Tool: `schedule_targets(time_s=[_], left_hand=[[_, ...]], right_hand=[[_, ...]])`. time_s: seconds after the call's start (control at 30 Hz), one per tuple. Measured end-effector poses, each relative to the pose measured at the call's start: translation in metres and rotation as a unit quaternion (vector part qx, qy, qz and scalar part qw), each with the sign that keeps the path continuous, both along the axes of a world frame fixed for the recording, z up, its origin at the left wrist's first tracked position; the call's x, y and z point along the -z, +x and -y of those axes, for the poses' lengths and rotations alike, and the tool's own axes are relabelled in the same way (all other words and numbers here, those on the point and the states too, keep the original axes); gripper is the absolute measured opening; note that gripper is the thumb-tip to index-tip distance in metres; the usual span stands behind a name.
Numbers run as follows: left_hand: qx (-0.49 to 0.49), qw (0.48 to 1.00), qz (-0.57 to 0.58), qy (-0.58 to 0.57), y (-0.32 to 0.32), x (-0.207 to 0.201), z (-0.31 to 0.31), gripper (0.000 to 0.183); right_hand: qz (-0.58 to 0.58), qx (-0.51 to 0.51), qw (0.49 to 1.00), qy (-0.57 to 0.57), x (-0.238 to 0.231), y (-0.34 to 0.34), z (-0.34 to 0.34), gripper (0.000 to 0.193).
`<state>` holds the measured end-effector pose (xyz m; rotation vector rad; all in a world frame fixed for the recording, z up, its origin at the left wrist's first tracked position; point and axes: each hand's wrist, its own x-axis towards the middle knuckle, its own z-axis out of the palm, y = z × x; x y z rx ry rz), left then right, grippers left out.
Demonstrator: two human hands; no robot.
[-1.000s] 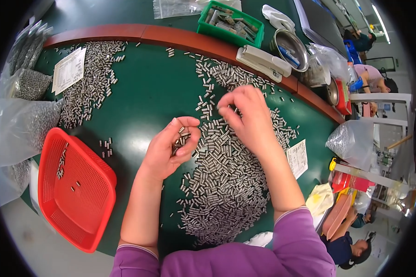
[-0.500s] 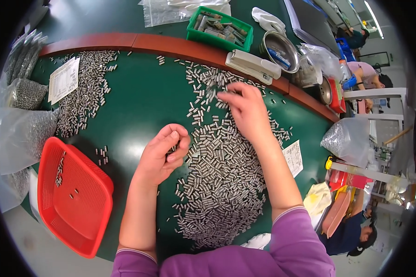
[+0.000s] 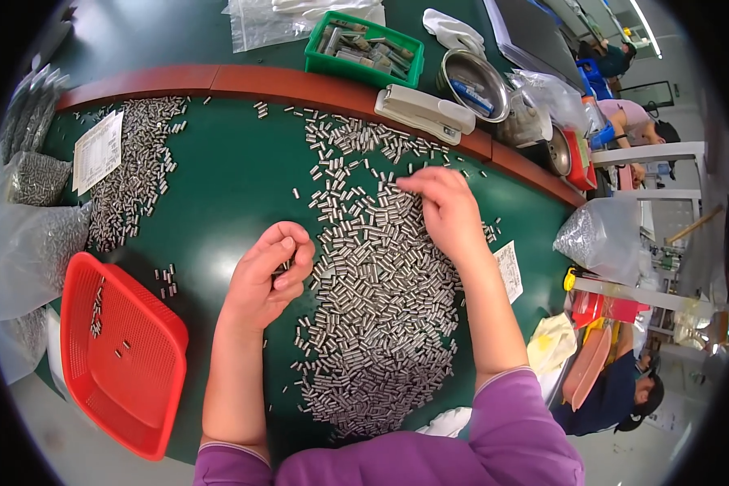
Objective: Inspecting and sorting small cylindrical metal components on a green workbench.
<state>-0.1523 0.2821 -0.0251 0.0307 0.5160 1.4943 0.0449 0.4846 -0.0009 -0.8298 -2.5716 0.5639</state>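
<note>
Small silvery metal cylinders (image 3: 381, 283) are heaped in a long pile on the green tabletop (image 3: 219, 178) before me. Over the pile's far right side is my right hand (image 3: 448, 209), its fingers stretched to the left and their tips at the loose cylinders. Nothing shows gripped in it. My left hand (image 3: 269, 271) hovers beside the pile's left edge, palm turned inward and fingers curled. Dark metal bits, apparently a few of the cylinders, peek out between those fingers; how many is hidden.
A red plastic basket (image 3: 182, 397) with a few cylinders sits at left. Behind it are a second heap (image 3: 130, 178), paper slips (image 3: 99, 152) and filled bags (image 3: 32, 243). A red-brown ledge (image 3: 275, 81) runs along the back, with a green bin (image 3: 312, 63), stapler (image 3: 425, 113) and metal bowl (image 3: 498, 81).
My right hand has drawn back toward me and to the right, and cylinders near its fingertips have shifted. My left hand stays curled in nearly the same place. The whole view has swung slightly.
</note>
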Motion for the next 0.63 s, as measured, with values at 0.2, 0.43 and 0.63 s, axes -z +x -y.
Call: schedule_targets(time_s=[0.2, 0.43, 0.63], left_hand=[[0.001, 1.0, 0.007, 0.001, 0.003, 0.003, -0.001, 0.012], [0.0, 1.0, 0.02, 0.012, 0.001, 0.002, -0.003, 0.013], [0.002, 1.0, 0.024, 0.017, 0.0, 0.004, 0.0, 0.015]], right_hand=[[-0.029, 0.023, 0.999, 0.03, -0.001, -0.001, -0.01, 0.036], [0.024, -0.034, 0.999, 0.013, 0.0, -0.011, -0.012, 0.045], [-0.059, -0.022, 0.996, 0.065, -0.002, -0.029, -0.011, 0.041]])
